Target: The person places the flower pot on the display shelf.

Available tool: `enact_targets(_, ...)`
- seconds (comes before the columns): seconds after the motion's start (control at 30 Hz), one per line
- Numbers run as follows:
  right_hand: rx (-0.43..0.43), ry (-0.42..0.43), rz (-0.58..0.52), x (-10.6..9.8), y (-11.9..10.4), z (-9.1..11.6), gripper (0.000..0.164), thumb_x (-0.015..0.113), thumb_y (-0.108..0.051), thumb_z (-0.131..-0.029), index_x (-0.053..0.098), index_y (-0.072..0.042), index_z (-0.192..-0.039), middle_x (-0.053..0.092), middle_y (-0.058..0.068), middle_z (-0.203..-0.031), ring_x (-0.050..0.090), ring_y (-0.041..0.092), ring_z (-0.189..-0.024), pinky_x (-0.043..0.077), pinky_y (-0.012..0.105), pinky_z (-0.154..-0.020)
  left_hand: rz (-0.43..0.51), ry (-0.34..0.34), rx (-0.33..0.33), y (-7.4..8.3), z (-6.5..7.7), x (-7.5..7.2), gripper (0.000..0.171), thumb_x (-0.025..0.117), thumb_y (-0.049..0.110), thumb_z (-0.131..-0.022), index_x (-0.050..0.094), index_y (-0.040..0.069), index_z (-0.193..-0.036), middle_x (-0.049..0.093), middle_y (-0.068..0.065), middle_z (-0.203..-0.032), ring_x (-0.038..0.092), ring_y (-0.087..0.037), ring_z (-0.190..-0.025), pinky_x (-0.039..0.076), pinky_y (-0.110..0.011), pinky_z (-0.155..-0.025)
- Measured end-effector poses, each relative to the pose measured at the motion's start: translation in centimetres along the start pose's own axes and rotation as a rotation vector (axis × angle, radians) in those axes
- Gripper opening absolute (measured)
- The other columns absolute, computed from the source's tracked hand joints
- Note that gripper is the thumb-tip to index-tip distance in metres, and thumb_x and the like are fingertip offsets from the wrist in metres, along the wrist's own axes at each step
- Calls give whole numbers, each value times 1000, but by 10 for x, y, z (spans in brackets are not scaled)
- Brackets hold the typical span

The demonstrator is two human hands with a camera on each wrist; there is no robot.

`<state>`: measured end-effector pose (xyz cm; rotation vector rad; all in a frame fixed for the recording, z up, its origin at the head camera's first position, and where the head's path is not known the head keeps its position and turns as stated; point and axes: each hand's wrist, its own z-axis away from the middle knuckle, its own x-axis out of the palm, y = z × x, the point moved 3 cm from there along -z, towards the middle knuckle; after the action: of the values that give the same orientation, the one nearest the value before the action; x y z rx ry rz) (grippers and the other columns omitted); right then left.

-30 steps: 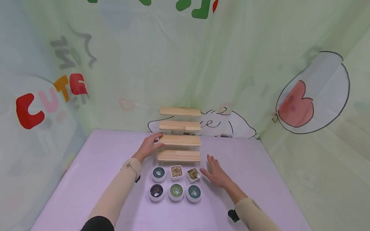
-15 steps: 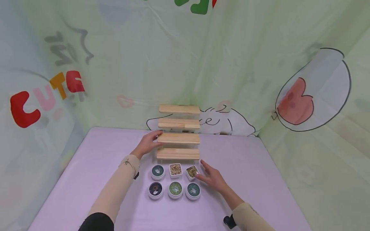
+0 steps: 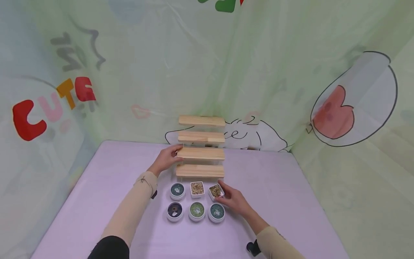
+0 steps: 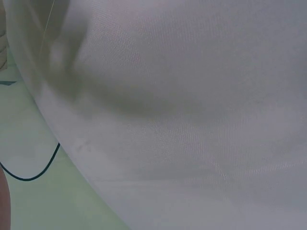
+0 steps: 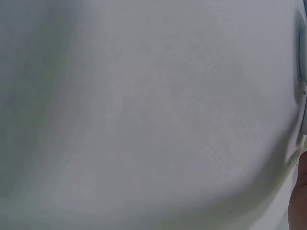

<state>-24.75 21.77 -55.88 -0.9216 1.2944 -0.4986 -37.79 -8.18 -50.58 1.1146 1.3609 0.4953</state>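
A person's right hand (image 3: 234, 200) pinches the rim of a small square white dish (image 3: 215, 191) of dried mix, just in front of the lowest step of a stepped wooden rack (image 3: 200, 151). The left hand (image 3: 166, 159) curls its fingers around the end of the third plank. The glazed dish looks light, smooth and chippable, best taken by opposite walls. Five similar cups (image 3: 197, 210) sit beside the fingertips on the lilac tablecloth (image 3: 106, 187).

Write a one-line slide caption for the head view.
Left hand grips a wooden stepped rack; right hand touches a square white pot among six.
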Motion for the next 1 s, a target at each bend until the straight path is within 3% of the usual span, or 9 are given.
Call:
enact_targets(0.3,18,22,-113,6,-3,-1,74,77,-19,-86,41,1,-147,49,24,-142,57,32,-122,51,34,-101,5,2,0,2,-2,-1,63,77,9,-85,49,-6,-139,49,-23,-142,49,-32,-130,45,-32,-109)
enact_targets(0.47,10,18,-148,6,-16,4,72,75,-11,-87,37,7,-146,48,29,-140,60,34,-117,53,35,-98,5,-12,-16,3,0,0,64,77,11,-85,49,-5,-140,48,-22,-143,49,-32,-131,45,-32,-109)
enact_targets(0.63,4,45,-107,7,-3,-1,74,77,-16,-85,40,2,-147,48,24,-142,62,28,-115,54,29,-96,-6,-12,-1,4,1,0,63,76,10,-85,49,-7,-139,48,-24,-142,49,-33,-130,45,-33,-109)
enact_targets(0.9,-14,67,13,-6,-21,-3,72,77,-18,-84,44,1,-145,61,20,-130,64,13,-92,58,21,-78,-7,-18,-5,6,2,-1,63,76,9,-85,49,-7,-139,48,-24,-142,48,-33,-131,45,-33,-109)
enact_targets(1.0,8,68,15,-11,-33,-6,72,77,-18,-84,44,-2,-146,59,19,-132,63,12,-95,58,21,-81,-8,-17,-6,6,2,-1,63,76,9,-85,48,-8,-139,48,-24,-142,48,-34,-131,45,-34,-109)
